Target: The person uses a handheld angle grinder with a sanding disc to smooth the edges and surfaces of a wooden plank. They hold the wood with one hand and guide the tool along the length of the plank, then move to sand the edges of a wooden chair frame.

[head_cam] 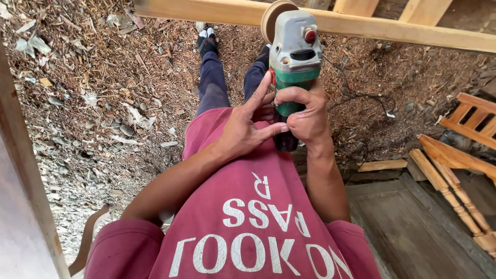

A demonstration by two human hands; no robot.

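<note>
**Gripping the grinder at the rail**

Starting at your left, a pale wooden post [23, 170] runs down the frame edge beside ground strewn with wood chips and pebbles [88, 103]. Your left hand [247, 126] rests against the grinder's dark handle with fingers spread loose, the forefinger stretched up along the green body (not wrapped around it). The angle grinder [294, 57] stands upright before your chest, grey head uppermost, its sanding disc [273, 18] touching the long timber rail [392, 30] that crosses the top. Your right hand [305, 116] is closed tight around the green body. A black cord [361, 98] trails off to the right, near turned wooden spindles [454, 191] lying on the ground.
</note>
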